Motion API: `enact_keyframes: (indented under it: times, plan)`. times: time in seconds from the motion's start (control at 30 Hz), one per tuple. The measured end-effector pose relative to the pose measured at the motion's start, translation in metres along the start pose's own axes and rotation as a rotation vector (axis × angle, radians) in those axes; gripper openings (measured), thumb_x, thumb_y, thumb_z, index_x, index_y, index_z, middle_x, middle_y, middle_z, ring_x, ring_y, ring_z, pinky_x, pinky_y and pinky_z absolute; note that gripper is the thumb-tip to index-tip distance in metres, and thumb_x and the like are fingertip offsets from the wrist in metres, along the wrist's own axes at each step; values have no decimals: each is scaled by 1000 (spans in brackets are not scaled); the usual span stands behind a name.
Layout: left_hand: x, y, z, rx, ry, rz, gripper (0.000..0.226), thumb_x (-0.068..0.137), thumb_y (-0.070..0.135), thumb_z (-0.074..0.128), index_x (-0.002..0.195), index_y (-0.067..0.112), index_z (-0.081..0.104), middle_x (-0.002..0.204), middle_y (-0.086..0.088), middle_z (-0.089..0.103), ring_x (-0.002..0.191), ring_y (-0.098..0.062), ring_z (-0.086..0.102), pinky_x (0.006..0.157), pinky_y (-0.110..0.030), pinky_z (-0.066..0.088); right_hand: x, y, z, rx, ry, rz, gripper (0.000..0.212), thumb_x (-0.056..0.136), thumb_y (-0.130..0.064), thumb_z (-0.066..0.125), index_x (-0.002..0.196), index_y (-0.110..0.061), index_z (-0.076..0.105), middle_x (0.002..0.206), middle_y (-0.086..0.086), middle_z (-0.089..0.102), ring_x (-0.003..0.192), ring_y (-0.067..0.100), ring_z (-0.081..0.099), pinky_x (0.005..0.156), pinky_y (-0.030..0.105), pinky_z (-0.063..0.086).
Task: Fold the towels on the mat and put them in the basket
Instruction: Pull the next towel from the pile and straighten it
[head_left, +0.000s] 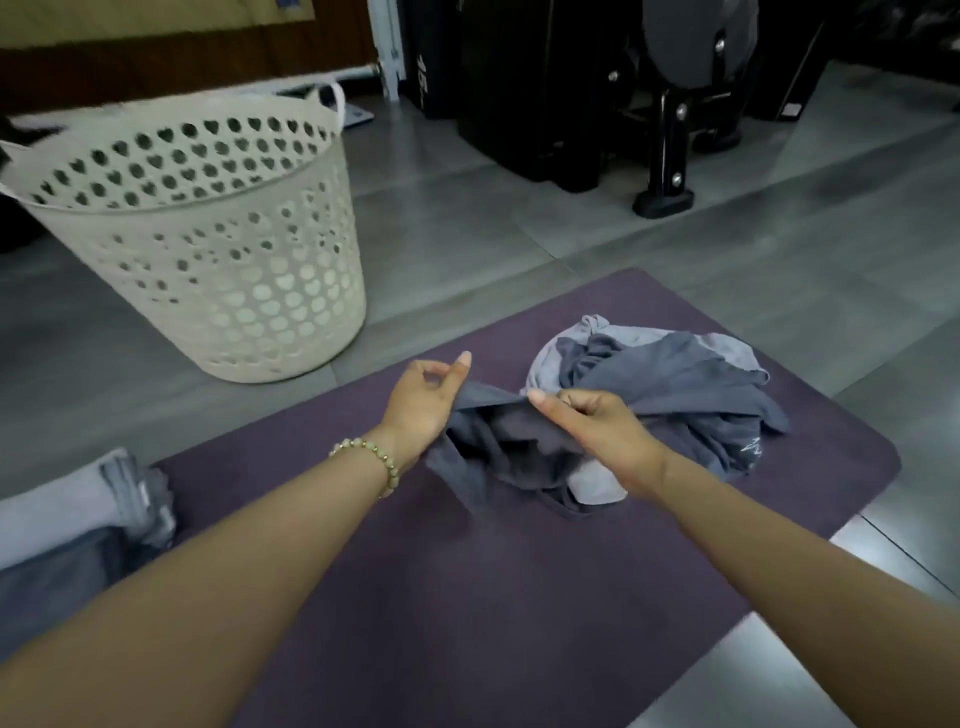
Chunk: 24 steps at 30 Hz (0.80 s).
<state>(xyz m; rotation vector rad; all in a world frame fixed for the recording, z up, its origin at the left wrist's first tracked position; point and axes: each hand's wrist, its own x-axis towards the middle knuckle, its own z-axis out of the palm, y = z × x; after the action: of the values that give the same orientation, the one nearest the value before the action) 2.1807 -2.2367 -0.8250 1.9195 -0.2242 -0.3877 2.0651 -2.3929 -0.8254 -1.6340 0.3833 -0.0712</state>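
Fingers (542, 401) of left hand (422, 408), right hand (597, 427) pinch grey towel (519, 449); print (750, 448) unreadable.

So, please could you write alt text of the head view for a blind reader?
A person's left hand and right hand hold the edge of a crumpled dark grey cloth towel over a purple rectangular mat. A heap of grey towels lies behind it, and a cream perforated plastic basket stands to the left.

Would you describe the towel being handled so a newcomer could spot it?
On the purple mat right of the cream basket lies a heap of towels. The dark grey towel at its near edge is held between the left hand and right hand, while the others lie untouched.
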Motion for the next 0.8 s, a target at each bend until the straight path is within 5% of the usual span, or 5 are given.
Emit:
enact_keyframes:
  times: [0.17,0.33,0.43,0.6,0.8]
  plan:
    - [-66,72,-104,241,-137,254,28,92,40,54,85,17,69,88,4,68,80,-2,60,73,-1,38,-35,-97,22,-213,-101,-190,54,88,-28,67,51,-18,29,45,-6,25,44,7,25,45,15,26]
    - [-146,131,-181,290,-156,345,35,86,42,61,71,12,72,71,13,69,66,8,58,67,-5,42,-80,-196,81,-140,-153,-319,50,86,-35,68,53,-18,34,53,0,29,51,9,27,48,22,24]
    - [-183,151,-228,218,6,371,38,95,30,54,62,13,58,57,17,57,57,8,49,60,-10,38,-110,-245,111,-172,-224,-312,47,84,-43,69,60,-14,40,58,3,35,54,11,34,53,22,28]
    - [-239,159,-292,-139,366,280,24,95,39,53,87,19,63,71,12,60,65,1,54,54,-6,42,-164,-276,161,-433,-476,-215,26,79,-39,75,75,-14,67,67,-13,70,62,1,66,58,14,49]
    - [-292,111,-350,-173,588,192,41,93,42,55,62,19,41,63,1,42,60,-11,41,54,-22,35,-195,-246,188,-652,-524,-62,28,73,-50,77,77,-23,68,73,-15,71,64,-5,66,54,7,45]
